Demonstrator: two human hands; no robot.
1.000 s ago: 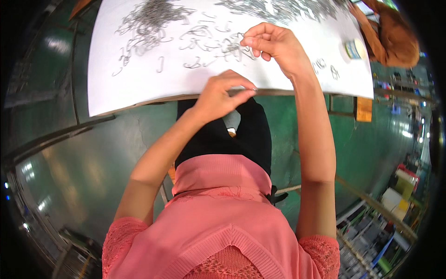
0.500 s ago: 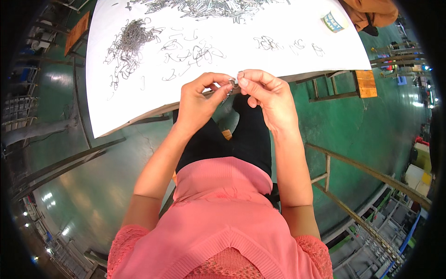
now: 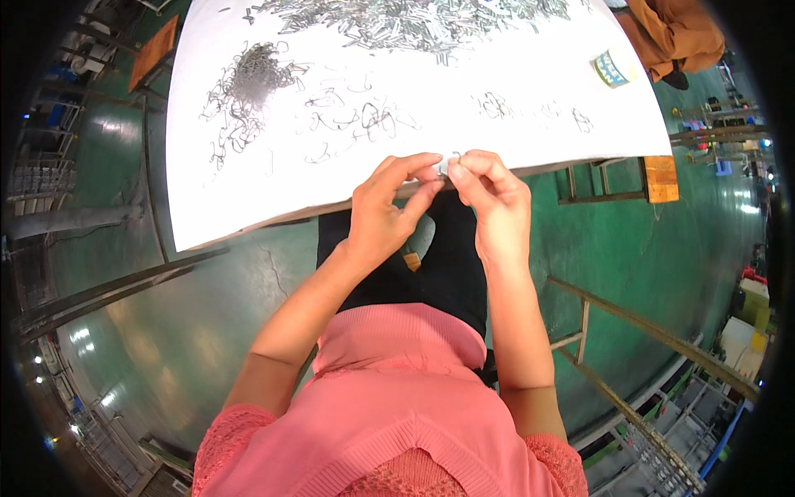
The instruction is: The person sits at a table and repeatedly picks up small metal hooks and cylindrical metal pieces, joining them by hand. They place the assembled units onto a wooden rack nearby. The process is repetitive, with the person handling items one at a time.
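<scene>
Since half a second ago both hands have lifted slightly, and now meet right at the near edge of the white tabletop. The left hand and right hand each pinch, fingertips closed, a small metal wire piece held between them. A dark tangle of wire pieces lies toward the table's far left, a silvery heap along its far edge. Green floor spreads below; a wooden stool stands right.

Pink knit top w/ short openwork sleeves; black trousers; forearms bare, no rings.
</scene>
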